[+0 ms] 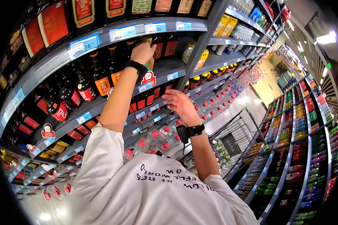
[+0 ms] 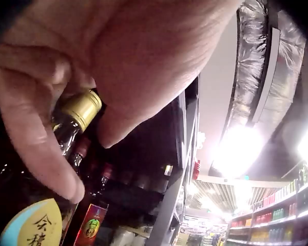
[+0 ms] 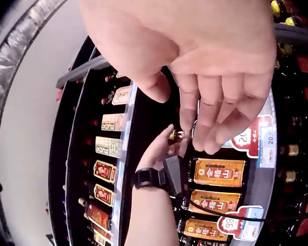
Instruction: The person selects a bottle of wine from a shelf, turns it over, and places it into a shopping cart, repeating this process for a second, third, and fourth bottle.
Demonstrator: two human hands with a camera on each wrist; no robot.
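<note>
White shirt sleeve (image 1: pixel 101 157) is sitting closest to the head camera, left arm going up from it to the shelf. Right hand (image 1: pixel 179 105) is hovering in mid-air in front of the shelving, fingers loosely spread and relaxed, holding nothing, touching nothing; black watch (image 1: pixel 195 130) is on that wrist. Below and beyond that hand, red-capped bottles (image 1: pixel 154 137) are lying on the low shelf, and the wire cart (image 1: pixel 236 138) is standing to its right. Farther up, left hand (image 1: pixel 142 51) is reaching onto the shelf, thumb and fingers curling round the neck of the gold-capped bottle (image 2: pixel 81 108); in the left wrist view the cap is showing between thumb and fingers, touching them. That bottle is standing upright on the shelf in a row of dark bottles (image 1: pixel 97 75), directly under the hand. Blue price tags (image 1: pixel 85 44) are running along the shelf edge just above the left hand. Further aisle shelves (image 1: pixel 300 150) are stretching away far right.
</note>
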